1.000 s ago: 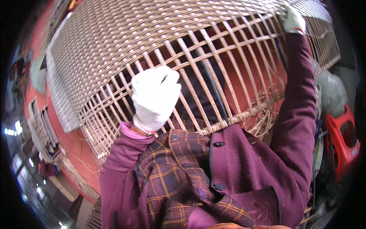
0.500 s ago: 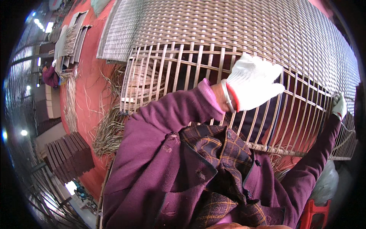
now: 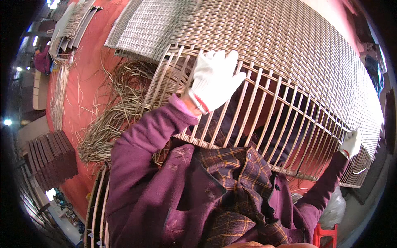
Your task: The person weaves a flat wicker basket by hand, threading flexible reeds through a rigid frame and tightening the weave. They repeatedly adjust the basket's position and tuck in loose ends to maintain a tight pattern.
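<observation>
A large wicker panel (image 3: 264, 37) of grey-brown strands lies before me, its near part bare slats (image 3: 248, 107) crossed by thin rails. My left hand (image 3: 217, 78), in a white knitted glove, rests on the left of the panel where weave meets slats. Its fingers lie stretched over the woven edge, thumb apart, with nothing seen in it. At the right end, my right hand (image 3: 351, 142), also gloved in white, is closed at the edge of the weave. What its fingers hold is hidden. A pale strand (image 3: 362, 170) curves just below it.
Bundles of loose strands (image 3: 103, 138) lie on the red floor (image 3: 89, 78) at left. Beyond them stand a stack of dark brown slabs (image 3: 51, 159) and piled panels (image 3: 74, 29). A red stool (image 3: 325, 235) and a clear plastic bag (image 3: 334, 208) are at lower right.
My left hand has moved left along the slats, and its fingers now lie on the woven edge. The whole view has shifted; my right hand stays closed at the panel's right end.
</observation>
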`<state>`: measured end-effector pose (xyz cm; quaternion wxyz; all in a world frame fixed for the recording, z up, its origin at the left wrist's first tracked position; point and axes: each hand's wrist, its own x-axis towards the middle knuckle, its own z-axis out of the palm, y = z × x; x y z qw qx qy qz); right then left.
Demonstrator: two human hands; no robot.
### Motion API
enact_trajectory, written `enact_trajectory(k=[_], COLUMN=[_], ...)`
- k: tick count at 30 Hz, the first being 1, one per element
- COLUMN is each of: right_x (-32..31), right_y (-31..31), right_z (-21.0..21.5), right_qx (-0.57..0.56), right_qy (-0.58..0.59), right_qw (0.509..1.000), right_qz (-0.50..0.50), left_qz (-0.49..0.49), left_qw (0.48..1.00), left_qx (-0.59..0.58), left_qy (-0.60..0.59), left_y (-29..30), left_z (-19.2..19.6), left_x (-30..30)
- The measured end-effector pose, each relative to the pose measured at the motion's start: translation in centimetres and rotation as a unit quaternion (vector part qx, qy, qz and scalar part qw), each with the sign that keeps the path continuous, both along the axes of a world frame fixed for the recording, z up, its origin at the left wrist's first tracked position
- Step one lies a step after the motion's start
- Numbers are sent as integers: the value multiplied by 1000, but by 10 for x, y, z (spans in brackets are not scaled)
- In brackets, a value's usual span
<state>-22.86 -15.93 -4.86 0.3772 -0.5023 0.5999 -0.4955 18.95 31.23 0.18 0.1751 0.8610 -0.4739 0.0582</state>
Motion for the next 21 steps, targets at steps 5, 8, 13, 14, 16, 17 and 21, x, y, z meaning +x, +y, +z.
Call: enact_trajectory(k=[5,8,13,14,16,17,21], right_x=[210,303,411,422,438,442,441], right_y=[181,274,363,376,390,395,400], right_z=[51,69,60,54,42,38,34], right_qx=[-75,-159,-355,-395,-455,-460,-438], right_qy=[125,180,171,196,175,192,236], right_qw=[890,767,606,595,587,583,579], right_qz=[431,595,691,672,646,642,646], left_qz=[-120,1,9,10,10,5,76], left_qw=[982,985,989,988,977,971,933], left_qx=[-98,-76,-149,-151,-199,-223,-279], left_qy=[-110,-156,20,11,75,84,214], left_y=[53,105,146,149,150,150,148], left_z=[3,-8,-57,-65,-75,-77,-72], left_x=[61,104,138,141,144,144,133])
